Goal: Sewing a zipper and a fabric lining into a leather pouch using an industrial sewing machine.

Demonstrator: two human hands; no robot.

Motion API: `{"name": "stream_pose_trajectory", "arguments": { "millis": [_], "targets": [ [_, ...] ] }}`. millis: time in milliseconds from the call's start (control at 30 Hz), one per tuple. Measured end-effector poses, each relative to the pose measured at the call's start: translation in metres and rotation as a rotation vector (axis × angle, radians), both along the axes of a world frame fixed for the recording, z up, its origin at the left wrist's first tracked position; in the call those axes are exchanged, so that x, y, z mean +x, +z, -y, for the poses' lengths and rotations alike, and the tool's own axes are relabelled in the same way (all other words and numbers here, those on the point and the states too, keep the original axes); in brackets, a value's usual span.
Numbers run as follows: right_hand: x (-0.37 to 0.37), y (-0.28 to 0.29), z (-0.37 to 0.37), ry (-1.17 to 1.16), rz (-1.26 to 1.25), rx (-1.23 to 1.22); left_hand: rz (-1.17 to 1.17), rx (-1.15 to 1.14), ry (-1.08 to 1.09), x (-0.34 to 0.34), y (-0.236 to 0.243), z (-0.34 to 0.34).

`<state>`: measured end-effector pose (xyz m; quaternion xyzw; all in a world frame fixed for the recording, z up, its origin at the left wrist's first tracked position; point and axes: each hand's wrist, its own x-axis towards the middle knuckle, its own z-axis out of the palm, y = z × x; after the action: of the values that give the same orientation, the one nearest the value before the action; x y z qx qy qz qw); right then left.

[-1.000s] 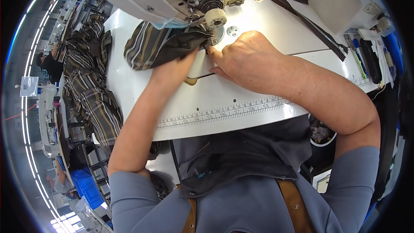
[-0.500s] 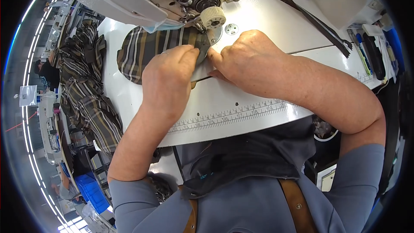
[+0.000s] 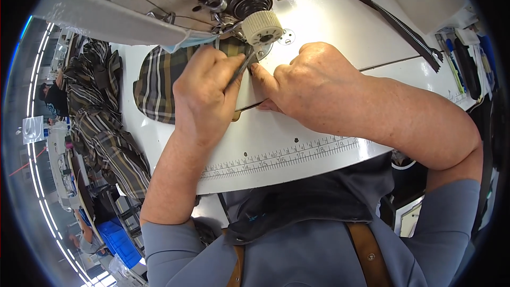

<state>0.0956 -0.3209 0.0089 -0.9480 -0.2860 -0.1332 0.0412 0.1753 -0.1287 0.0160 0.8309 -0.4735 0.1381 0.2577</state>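
A plaid fabric piece (image 3: 156, 82) in dark brown, tan and white lies under the head of a sewing machine (image 3: 226, 0), its left end rounded. My left hand (image 3: 202, 95) is closed on it, pinching a dark folded edge between thumb and forefinger just in front of the needle area. Close by on the right, my right hand (image 3: 313, 82) has its fingers curled, with the thumb and forefinger tips at the same dark edge beside the metal needle plate (image 3: 262, 52). The needle itself is hidden behind the machine parts.
More plaid fabric (image 3: 106, 122) is heaped left of the white table (image 3: 276, 172), whose front edge bears a printed ruler scale. Black zippers (image 3: 404, 29) lie at the back right, near pens and a black-handled tool (image 3: 465, 64). A blue crate (image 3: 119, 242) stands at lower left.
My left hand has turned slightly and lifted the dark edge, which now shows between its fingers. The right hand stays beside the needle plate. The whole view has shifted a little.
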Motion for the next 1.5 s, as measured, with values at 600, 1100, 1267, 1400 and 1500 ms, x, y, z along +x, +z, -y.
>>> {"name": "stream_pose_trajectory", "arguments": {
  "millis": [600, 1100, 1267, 1400, 1500],
  "targets": [
    [-0.006, 0.002, -0.001, 0.021, -0.016, 0.072, 0.107, 0.139, -0.107, -0.009, 0.002, 0.001],
    [0.014, 0.008, 0.017, -0.087, 0.020, 0.157, 0.115, 0.167, -0.066, -0.017, 0.003, -0.003],
    [0.018, 0.004, 0.021, -0.068, 0.069, 0.171, 0.150, 0.176, -0.053, -0.017, 0.000, -0.003],
    [0.019, 0.004, 0.021, -0.077, 0.086, 0.157, 0.150, 0.194, -0.055, -0.014, 0.000, -0.001],
    [0.019, 0.003, 0.020, -0.100, 0.084, 0.146, 0.147, 0.176, -0.054, -0.010, -0.001, 0.000]
  ]
}}
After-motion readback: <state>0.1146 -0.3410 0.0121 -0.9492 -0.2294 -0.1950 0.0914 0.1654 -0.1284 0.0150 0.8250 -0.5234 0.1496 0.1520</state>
